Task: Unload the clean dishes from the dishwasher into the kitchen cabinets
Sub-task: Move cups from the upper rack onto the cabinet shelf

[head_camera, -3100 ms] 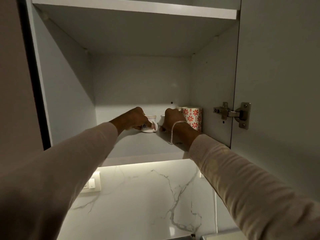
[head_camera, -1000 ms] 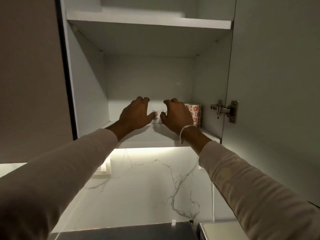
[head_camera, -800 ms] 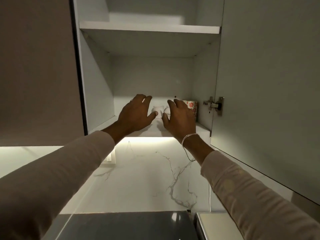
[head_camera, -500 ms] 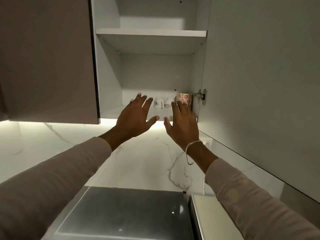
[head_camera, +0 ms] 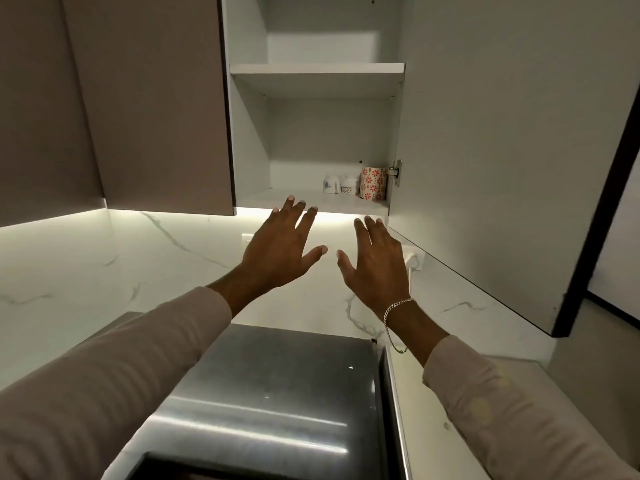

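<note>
Matt white laminate lines the cabinet shelf point(head_camera: 311, 199). The backsplash point(head_camera: 104, 271) looks like polished veined marble. The brushed steel appliance top point(head_camera: 277, 393) gleams. The bracelet point(head_camera: 394, 317) is metal chain, the sleeves point(head_camera: 519, 410) soft cloth.

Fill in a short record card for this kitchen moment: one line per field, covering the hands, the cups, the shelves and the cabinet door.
left hand: open, fingers spread, holding nothing, below the cabinet
right hand: open, empty, chain bracelet at the wrist
lower shelf: three cups standing at the back right
small white cups: two, side by side, upright
floral mug: red-orange flower pattern, rightmost, beside the hinge
upper shelf: nothing visible on it from this angle
cabinet door: open, swung to the right
</note>
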